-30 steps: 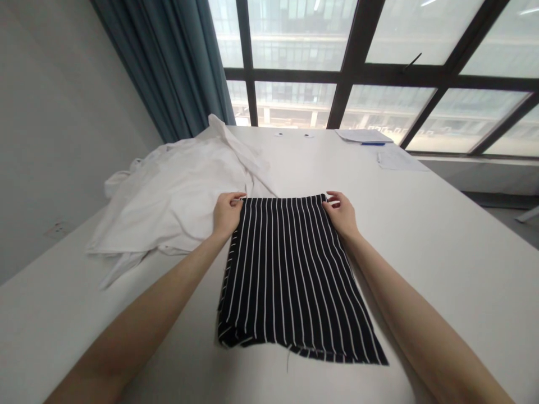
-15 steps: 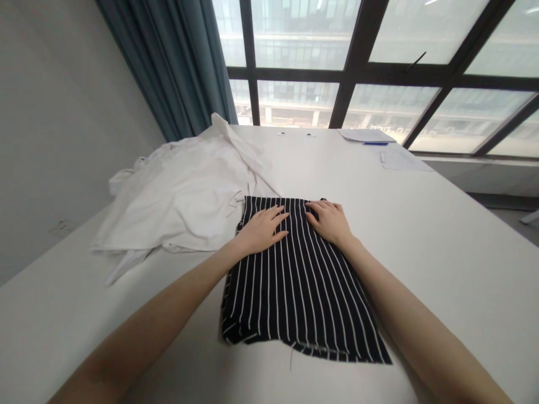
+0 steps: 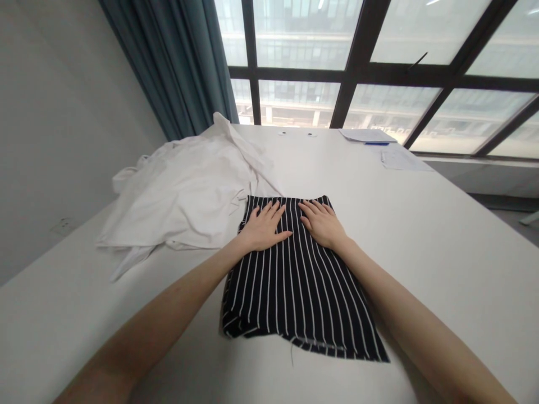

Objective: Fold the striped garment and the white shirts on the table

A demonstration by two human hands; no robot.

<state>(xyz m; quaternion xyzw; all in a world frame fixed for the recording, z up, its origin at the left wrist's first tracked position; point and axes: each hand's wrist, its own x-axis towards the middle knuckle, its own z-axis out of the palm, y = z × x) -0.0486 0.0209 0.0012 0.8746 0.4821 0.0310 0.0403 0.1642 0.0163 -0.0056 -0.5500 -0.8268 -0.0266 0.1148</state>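
Note:
A black cloth with white stripes (image 3: 301, 297) lies folded in layers on the white table, its near edge uneven with a loose thread hanging from it. My left hand (image 3: 265, 227) rests flat on the upper left part of the cloth, fingers spread and thumb pointing right. On the upper right part lies my right hand (image 3: 322, 223), palm down with the fingers stretched out. Neither hand grips anything. The layers beneath the top one are mostly hidden.
A crumpled white cloth (image 3: 185, 191) covers the table's left side, touching the striped cloth's far left corner. Papers (image 3: 366, 135) and a blue pen (image 3: 377, 143) lie at the far right of the white table (image 3: 421, 241). Behind are a window and a blue curtain (image 3: 181, 62).
My left fingers have spread wider. My right hand has shifted slightly left and inward, uncovering the cloth's far right corner. The striped cloth stays in nearly the same place.

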